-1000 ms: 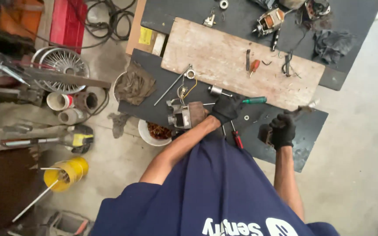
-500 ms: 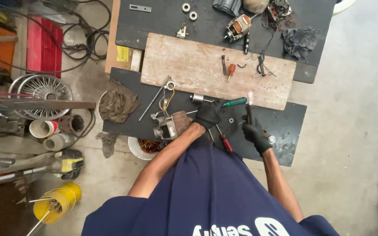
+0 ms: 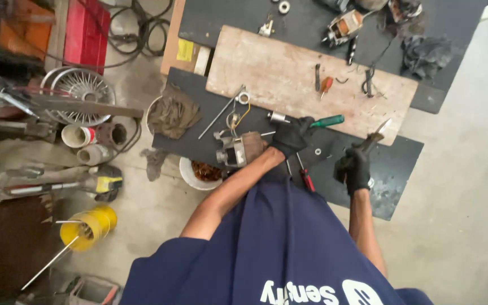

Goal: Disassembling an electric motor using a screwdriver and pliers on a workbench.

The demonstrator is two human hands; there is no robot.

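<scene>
My left hand (image 3: 292, 136), in a black glove, rests on the dark mat next to a small electric motor (image 3: 238, 149) and close to a green-handled screwdriver (image 3: 327, 121); I cannot tell whether it grips anything. My right hand (image 3: 355, 168), also gloved in black, is closed around the handle of a pointed metal tool (image 3: 375, 134) whose tip angles up to the right. A wooden board (image 3: 289, 73) lies across the mat (image 3: 391, 169) beyond both hands.
A small red screwdriver (image 3: 325, 85) and dark bits lie on the board. A second motor (image 3: 343, 26) and a dark rag (image 3: 425, 53) sit farther back. A white bowl (image 3: 193, 175), a brown rag (image 3: 174, 113), a fan grille (image 3: 83, 93), a yellow spool (image 3: 88, 226) are at left.
The view has shifted. My right hand has lifted the pointed tool and moved right, away from my left hand, which stays by the motor.
</scene>
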